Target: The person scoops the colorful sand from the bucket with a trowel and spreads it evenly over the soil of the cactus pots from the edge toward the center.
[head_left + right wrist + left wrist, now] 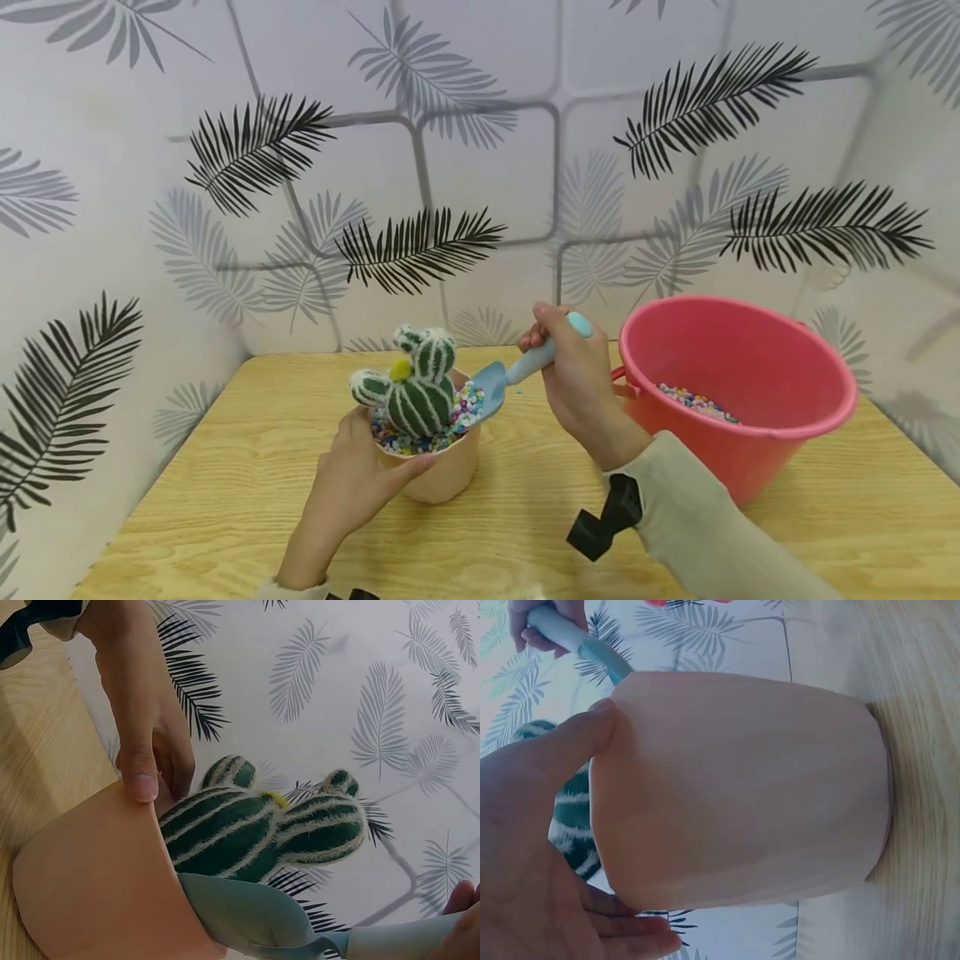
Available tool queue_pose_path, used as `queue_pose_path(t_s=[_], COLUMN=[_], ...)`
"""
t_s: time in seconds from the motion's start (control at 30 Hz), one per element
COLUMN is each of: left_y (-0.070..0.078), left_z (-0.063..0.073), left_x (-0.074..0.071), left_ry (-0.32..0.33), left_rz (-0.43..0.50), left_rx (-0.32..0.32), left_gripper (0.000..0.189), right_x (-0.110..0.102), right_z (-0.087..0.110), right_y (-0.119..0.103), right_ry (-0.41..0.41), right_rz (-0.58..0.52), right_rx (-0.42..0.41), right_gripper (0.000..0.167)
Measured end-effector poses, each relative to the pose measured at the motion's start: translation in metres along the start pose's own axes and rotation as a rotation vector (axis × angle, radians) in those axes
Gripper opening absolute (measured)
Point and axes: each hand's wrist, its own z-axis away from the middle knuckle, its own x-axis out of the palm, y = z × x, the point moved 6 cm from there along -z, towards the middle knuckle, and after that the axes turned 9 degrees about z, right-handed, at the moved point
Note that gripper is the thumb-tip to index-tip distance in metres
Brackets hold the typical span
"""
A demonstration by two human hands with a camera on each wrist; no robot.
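My left hand (352, 479) grips the rim of a peach flower pot (450, 477), thumb on the near side and fingers on the left. A fuzzy green-and-white striped toy cactus (420, 408) with a yellow tuft stands in it, amid multicoloured beads (397, 443). My right hand (581, 379) holds the handle of a light blue trowel (534, 360), its blade tilted down over the pot's right rim with beads at its tip. In the right wrist view the trowel blade (251, 911) lies against the rim, beside the cactus (225, 832); the pot's inside is hidden there.
A pink-red bucket (772, 467) with more beads (697, 402) inside stands at the right, close to my right forearm. Under everything is a wood-grain table (247, 467). A leaf-patterned wall covering (487, 183) rises behind it.
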Motion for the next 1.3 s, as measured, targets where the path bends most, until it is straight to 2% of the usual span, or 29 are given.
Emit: queue_pose_path(t_s=[0.23,0.57,0.8,0.97,1.2,1.3], left_y=[-0.006,-0.011,-0.008,-0.008,-0.007,-0.007], left_z=[-0.002,-0.004,-0.007,-0.007,-0.005,-0.004], left_x=[-0.004,-0.007,-0.001,0.003,0.002,0.001], left_ry=[-0.076,-0.100,-0.112,-0.114,-0.089,-0.083], left_rz=[0.118,0.123,0.191,0.168,0.116,0.109], left_rx=[-0.003,-0.036,0.023,0.023,0.000,-0.007], left_gripper=[0.104,0.106,0.102,0.104,0.104,0.105], right_x=[0.002,0.003,0.007,0.006,0.008,0.008], right_z=[-0.004,-0.009,-0.013,-0.013,-0.012,-0.011], right_y=[-0.009,-0.022,-0.012,-0.004,-0.012,-0.011], right_ry=[-0.014,-0.014,-0.009,0.008,0.000,-0.001], right_rz=[0.068,0.086,0.041,0.064,0.097,0.088], right_rx=[-0.005,0.012,-0.026,-0.032,-0.084,-0.075], right_gripper=[0.035,0.037,0.037,0.037,0.039,0.040])
